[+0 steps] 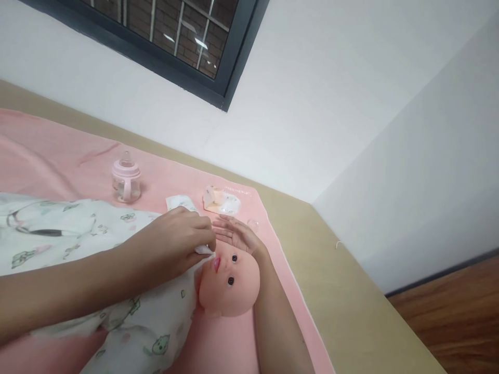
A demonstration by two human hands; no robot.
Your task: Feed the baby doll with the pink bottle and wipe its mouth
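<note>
A baby doll (241, 285) lies on its back, dressed in white clothes (156, 317) with a green and pink print. At its mouth, my left hand (181, 236) pinches a small white wipe or tissue (204, 250), whose tip is at or very close to the lips. My right hand (239, 236) rests open on the far side of the doll's head, palm up with fingers stretched out. The forearm runs past the crown of the head. Part of the doll's chin and neck is hidden behind my left hand and the wipe.
A pink-lidded baby bottle (127, 182) stands upright on the pink sheet (187, 179). Beyond my hands lie an opened packet (222, 201), a white printed cloth or wrapper (181, 202) and a small clear item (253, 224). The wooden tabletop (312, 249) meets the wall (280, 119).
</note>
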